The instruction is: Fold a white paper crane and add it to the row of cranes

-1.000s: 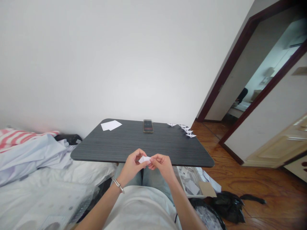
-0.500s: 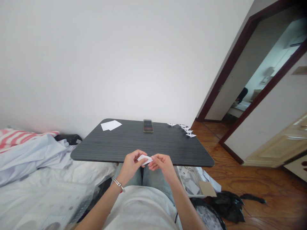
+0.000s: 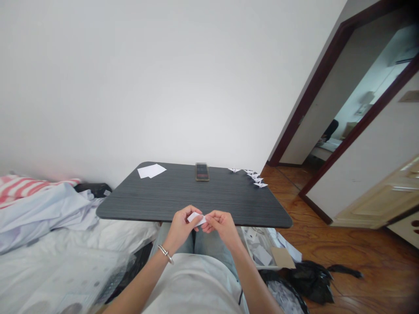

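A small folded piece of white paper (image 3: 194,217) is held between my two hands, just over the near edge of the dark table (image 3: 183,198). My left hand (image 3: 182,222) pinches its left part between thumb and fingers. On the other side, my right hand (image 3: 220,224) grips the right end, with the fingertips covering that corner. Several folded paper cranes (image 3: 254,176) stand in a group at the table's far right. Two overlapping white paper sheets (image 3: 151,170) lie at the far left.
A phone (image 3: 202,172) lies at the table's back middle, by the white wall. Left of the table is a bed (image 3: 65,257) with heaped clothes (image 3: 49,209). Below right are a white bin (image 3: 258,250) with papers and a black plastic bag (image 3: 310,279) on the wooden floor.
My hands have drawn slightly closer together on the folded paper, and less of it shows. The bracelet on my left wrist has shifted a little to the right. The table's contents stay put.
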A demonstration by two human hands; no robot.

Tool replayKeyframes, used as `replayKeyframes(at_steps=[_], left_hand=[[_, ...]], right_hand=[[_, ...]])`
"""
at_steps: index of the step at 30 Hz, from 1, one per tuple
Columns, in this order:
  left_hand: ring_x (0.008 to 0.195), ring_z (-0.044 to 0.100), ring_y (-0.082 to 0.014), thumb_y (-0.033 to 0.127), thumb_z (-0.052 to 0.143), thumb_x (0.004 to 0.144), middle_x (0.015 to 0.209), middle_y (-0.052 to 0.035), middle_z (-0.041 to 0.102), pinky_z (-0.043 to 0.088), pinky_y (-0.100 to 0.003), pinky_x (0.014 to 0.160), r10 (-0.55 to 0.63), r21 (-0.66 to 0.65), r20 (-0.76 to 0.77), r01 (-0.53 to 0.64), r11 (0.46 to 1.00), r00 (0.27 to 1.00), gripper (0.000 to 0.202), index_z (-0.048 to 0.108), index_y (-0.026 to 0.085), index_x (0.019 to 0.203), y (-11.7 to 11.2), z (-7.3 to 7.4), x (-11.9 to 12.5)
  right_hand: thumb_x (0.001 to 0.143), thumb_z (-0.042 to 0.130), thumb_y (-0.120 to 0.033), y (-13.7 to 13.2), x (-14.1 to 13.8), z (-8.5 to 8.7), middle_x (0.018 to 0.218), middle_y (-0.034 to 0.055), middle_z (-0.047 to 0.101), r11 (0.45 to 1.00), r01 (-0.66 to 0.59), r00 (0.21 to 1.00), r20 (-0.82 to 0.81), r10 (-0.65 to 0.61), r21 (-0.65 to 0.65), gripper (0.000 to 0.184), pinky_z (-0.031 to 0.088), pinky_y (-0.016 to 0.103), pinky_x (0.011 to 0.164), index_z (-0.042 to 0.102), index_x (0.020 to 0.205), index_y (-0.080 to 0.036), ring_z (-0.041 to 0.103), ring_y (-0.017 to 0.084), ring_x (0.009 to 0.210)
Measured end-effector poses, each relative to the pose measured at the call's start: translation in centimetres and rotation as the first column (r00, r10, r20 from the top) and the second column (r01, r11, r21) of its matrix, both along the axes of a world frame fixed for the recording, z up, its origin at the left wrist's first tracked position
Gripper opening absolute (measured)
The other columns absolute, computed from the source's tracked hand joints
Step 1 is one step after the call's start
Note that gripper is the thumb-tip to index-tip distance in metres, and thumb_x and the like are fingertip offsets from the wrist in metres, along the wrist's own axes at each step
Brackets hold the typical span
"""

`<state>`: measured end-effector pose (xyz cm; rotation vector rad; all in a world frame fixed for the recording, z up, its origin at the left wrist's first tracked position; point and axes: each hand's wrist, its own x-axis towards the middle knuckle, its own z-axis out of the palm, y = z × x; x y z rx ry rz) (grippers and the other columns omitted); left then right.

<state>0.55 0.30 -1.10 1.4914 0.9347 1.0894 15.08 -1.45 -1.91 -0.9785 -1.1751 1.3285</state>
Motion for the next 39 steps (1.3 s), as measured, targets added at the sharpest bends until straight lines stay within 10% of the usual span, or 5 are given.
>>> replayKeyframes(at_steps=[39], left_hand=[[0.048, 0.048, -0.0087, 0.03, 0.06, 0.068, 0.059, 0.0022, 0.054, 0.043, -0.019, 0.044, 0.092, 0.013, 0.046, -0.093, 0.996, 0.995, 0.018, 0.057, 0.013, 0.072, -0.3, 1.1, -0.4]], right_hand=[[0.068, 0.063, -0.034, 0.1, 0.6, 0.3, 0.056, 0.0036, 0.067, 0.988, 0.132, 0.991, 0.017, -0.133, 0.083, 0.021, 0.048, 0.022, 0.046, 0.061, 0.065, -0.014, 0.06, 0.012, 0.047]])
